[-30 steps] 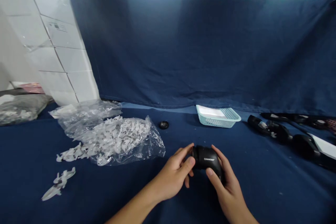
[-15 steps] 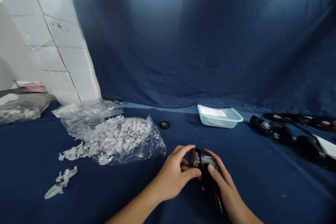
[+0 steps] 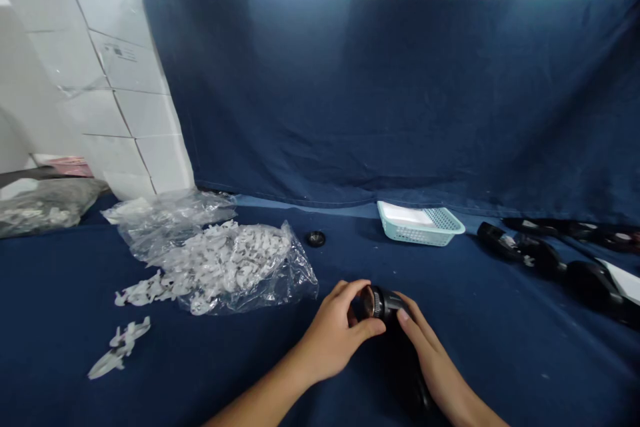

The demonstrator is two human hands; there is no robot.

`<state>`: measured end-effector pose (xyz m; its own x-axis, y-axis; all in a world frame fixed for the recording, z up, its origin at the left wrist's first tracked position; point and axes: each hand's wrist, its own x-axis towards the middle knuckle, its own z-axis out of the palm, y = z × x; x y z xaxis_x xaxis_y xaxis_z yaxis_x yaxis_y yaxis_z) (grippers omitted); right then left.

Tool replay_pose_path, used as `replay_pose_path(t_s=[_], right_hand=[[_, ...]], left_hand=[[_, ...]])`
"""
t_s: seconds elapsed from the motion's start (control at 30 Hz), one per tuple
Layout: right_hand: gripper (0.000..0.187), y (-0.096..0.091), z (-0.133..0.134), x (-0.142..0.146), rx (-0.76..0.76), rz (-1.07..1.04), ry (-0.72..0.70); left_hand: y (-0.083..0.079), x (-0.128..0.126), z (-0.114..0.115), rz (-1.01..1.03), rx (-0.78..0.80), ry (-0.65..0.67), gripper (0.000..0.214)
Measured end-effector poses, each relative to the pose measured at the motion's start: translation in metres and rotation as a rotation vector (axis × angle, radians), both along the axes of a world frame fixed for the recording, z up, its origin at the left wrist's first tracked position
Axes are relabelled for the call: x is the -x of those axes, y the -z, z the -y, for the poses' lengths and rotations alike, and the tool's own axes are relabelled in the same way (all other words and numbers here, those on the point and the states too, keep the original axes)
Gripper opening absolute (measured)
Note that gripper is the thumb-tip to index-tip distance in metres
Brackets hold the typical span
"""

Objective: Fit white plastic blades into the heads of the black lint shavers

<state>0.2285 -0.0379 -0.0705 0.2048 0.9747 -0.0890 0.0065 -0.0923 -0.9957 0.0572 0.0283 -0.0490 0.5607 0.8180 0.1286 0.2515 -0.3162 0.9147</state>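
Both my hands hold a black cylindrical device [image 3: 383, 302] over the navy cloth, its ribbed ring end facing up and to the left. My left hand [image 3: 333, 333] curls over that ribbed end, with fingers and thumb around it. My right hand [image 3: 430, 363] grips the body lower down. The long dark body runs downward towards me, mostly in shadow and partly hidden by my right hand. A small black ring [image 3: 315, 238] lies on the cloth beyond my hands.
A clear plastic bag [image 3: 280, 280] of white plastic parts lies to the left, with loose white parts [image 3: 120, 350] near it. A pale blue basket [image 3: 420, 227] stands at the back. Several black devices [image 3: 520, 248] lie at right. A navy cloth [image 3: 390, 93] hangs behind.
The device has tilted further, its body now pointing down towards me and its ribbed end showing less. My hands have drawn closer around it.
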Motion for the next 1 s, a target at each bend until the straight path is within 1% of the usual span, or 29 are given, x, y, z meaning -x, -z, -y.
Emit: replay_pose_path(t_s=[0.17, 0.27, 0.33, 0.4, 0.53, 0.63, 0.73, 0.9, 1.0], right_hand=[[0.052, 0.0, -0.002, -0.004, -0.019, 0.004, -0.029], [0.048, 0.002, -0.003, -0.001, -0.041, -0.097, -0.019], [0.05, 0.006, -0.006, 0.002, -0.041, -0.185, 0.0], [0.051, 0.008, -0.007, 0.004, -0.035, -0.215, 0.019], [0.049, 0.006, -0.005, 0.003, -0.024, -0.149, -0.021], [0.047, 0.002, -0.001, -0.001, -0.07, -0.028, -0.07], [0.043, 0.0, 0.001, -0.005, -0.111, 0.071, -0.082], [0.038, -0.005, -0.003, -0.008, -0.156, 0.105, -0.087], [0.042, -0.007, -0.007, -0.012, -0.166, 0.123, -0.076]], left_hand=[[-0.002, 0.002, -0.003, 0.003, 0.0, -0.008, 0.057], [-0.006, 0.002, -0.001, 0.023, -0.007, -0.005, 0.057], [-0.008, 0.002, 0.0, 0.034, -0.023, -0.017, 0.057], [-0.008, 0.002, 0.0, 0.04, -0.041, -0.026, 0.056], [-0.005, 0.002, -0.002, 0.041, -0.056, -0.019, 0.055], [-0.005, 0.003, -0.002, 0.04, -0.061, -0.005, 0.057], [-0.006, 0.004, -0.001, 0.046, -0.077, 0.001, 0.059], [-0.006, 0.003, 0.0, 0.063, -0.094, -0.01, 0.058], [-0.002, 0.002, 0.0, 0.093, -0.046, -0.017, 0.058]])
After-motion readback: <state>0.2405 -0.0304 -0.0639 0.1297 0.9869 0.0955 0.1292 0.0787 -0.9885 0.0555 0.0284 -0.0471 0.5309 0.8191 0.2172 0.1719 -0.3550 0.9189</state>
